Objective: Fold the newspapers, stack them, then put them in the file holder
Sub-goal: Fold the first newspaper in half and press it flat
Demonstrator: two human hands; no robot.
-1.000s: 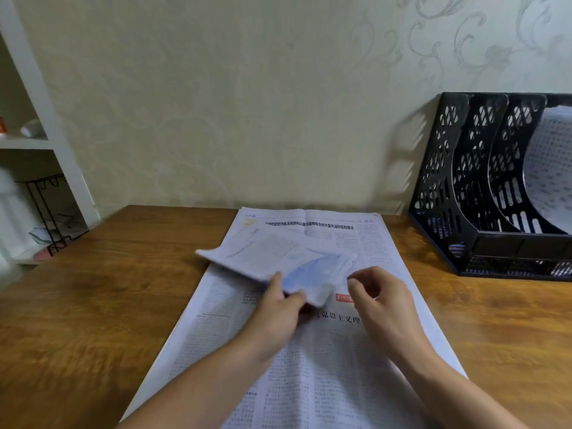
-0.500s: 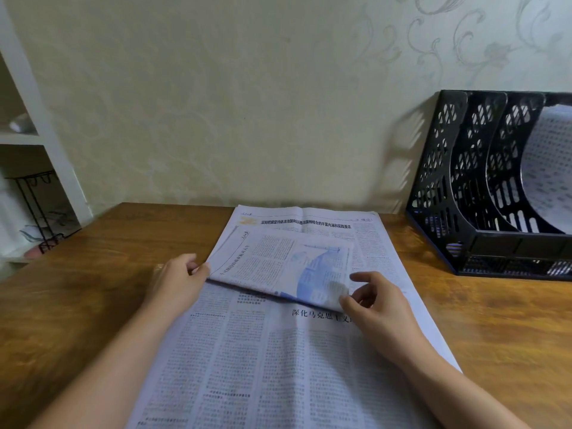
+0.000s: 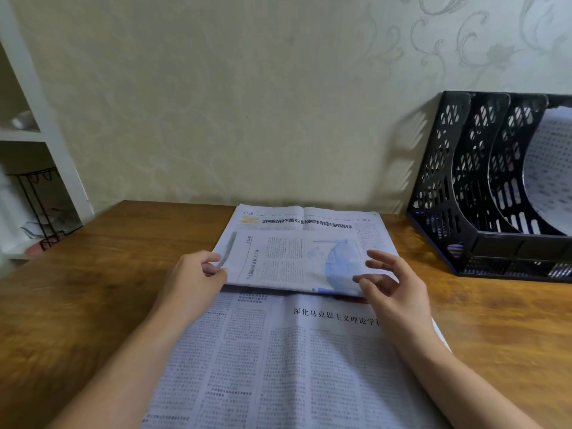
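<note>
The small folded newspaper with a blue picture lies on the large open printed newspaper sheet spread over the brown wooden bench. The left hand pinches its left edge; the right hand hovers with fingers spread, holding nothing. Judged step: stacking; next, fold the open sheet, then load the black mesh plastic file holder

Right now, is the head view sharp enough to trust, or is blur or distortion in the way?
Head view: folded newspaper fairly sharp; right hand slightly motion-blurred; file holder bowed by wide-angle distortion, casting a soft shadow on the wall; small print unreadable.
</note>
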